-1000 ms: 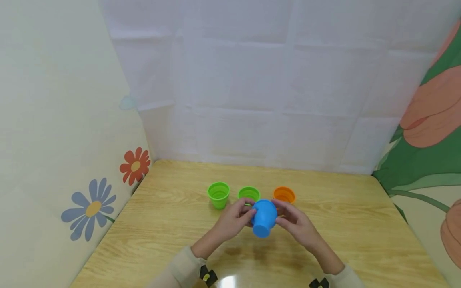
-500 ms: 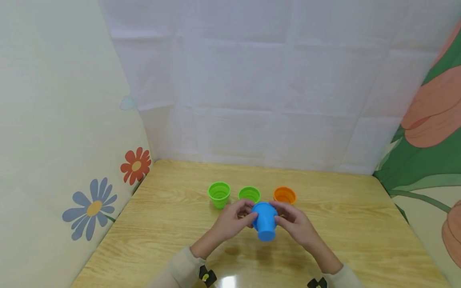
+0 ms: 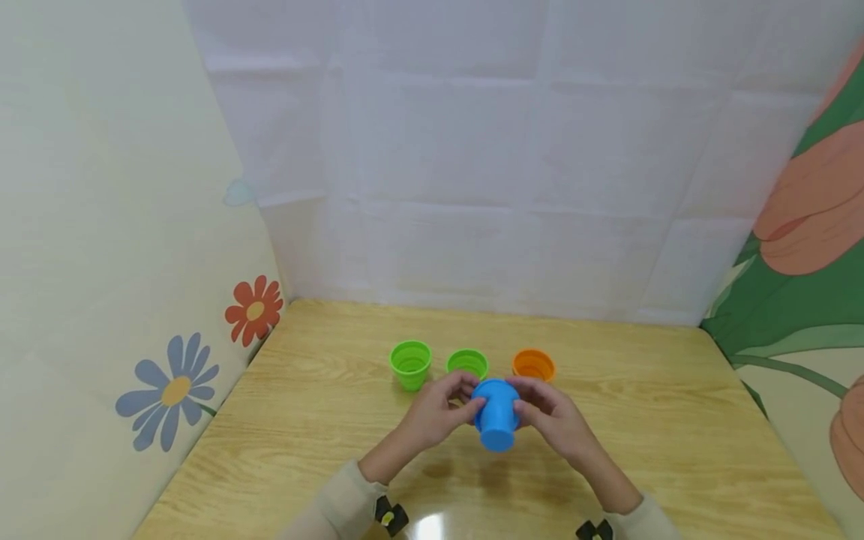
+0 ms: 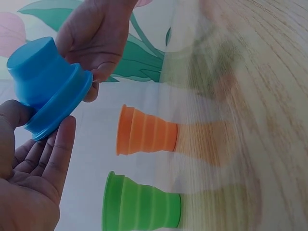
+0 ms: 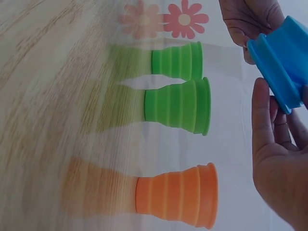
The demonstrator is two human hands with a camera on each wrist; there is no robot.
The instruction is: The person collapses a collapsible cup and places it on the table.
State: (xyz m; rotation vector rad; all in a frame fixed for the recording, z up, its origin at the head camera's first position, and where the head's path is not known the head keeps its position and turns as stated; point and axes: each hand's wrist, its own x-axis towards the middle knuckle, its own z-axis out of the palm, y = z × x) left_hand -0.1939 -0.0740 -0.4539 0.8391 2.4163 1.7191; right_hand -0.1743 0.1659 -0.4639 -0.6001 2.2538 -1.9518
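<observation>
A blue collapsible cup (image 3: 498,416) is held above the table between both hands, tilted with its base toward me and its rim facing away. My left hand (image 3: 435,412) grips its left side, thumb on the near wall and fingers at the rim. On the opposite side my right hand (image 3: 556,424) pinches the rim in the same way. Part of the cup looks folded into the wide rim band in the left wrist view. Behind the hands stand two green cups, the left one (image 3: 410,366) and the middle one (image 3: 467,364), and an orange cup (image 3: 533,365), all upright.
The wooden table (image 3: 304,420) reaches back to a white cloth (image 3: 432,187). Flower-patterned walls rise at both sides. The three standing cups form a row just beyond the fingers, with gaps between them.
The blue cup's base has swung slightly to the right and the cup sits a little lower. Both hands keep their hold on it. The green and orange cups have stayed put.
</observation>
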